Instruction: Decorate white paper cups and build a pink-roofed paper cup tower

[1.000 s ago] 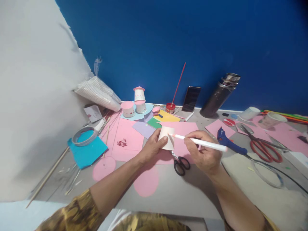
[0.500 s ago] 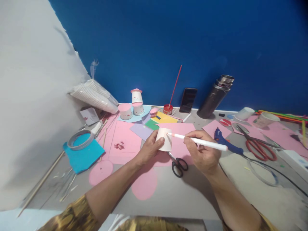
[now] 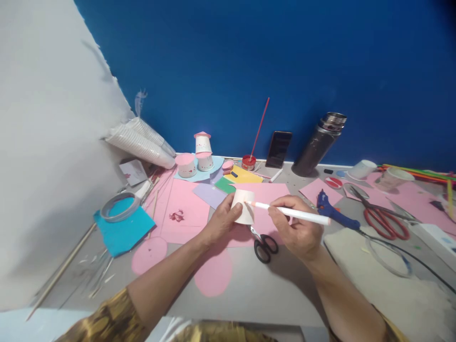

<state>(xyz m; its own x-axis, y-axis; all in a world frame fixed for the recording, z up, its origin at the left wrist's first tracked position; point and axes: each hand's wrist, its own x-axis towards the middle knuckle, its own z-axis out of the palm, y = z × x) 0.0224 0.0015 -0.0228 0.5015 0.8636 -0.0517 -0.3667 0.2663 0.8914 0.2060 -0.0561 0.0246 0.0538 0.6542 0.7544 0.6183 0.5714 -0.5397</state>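
While the worktop (image 3: pixel 249 289) and most of what lies on it look as they did half a second ago, the white marker (image 3: pixel 290 213) has edged leftward, so its pink tip now touches the side of the paper cup (image 3: pixel 242 206) where before it stood just short of it. The right hand (image 3: pixel 295 230) pinches the marker between thumb and fingers, the barrel slanting out to the right past the knuckles. The left hand (image 3: pixel 223 221) holds the cup upside down just above the pink paper (image 3: pixel 187 209), thumb on the near wall and fingers curled behind; its grip and place match the earlier picture.

Black-handled scissors (image 3: pixel 263 244) lie on the worktop directly under and between the two hands. Just right of the right hand lies a blue glue gun (image 3: pixel 337 213), its cord trailing off to the right, and farther right are red-handled scissors (image 3: pixel 384 218). To the left, a roll of clear tape (image 3: pixel 119 206) rests on a blue sheet (image 3: pixel 123 228). Against the blue wall (image 3: pixel 285 61) stand a dark flask (image 3: pixel 317 145), a phone (image 3: pixel 278 148) leaning upright, a small red pot (image 3: pixel 248 162) with a red stick in it, and decorated cups (image 3: pixel 199 154) stacked on a pale blue sheet. A sleeve of stacked white cups (image 3: pixel 140 141) lies on its side at the far left.
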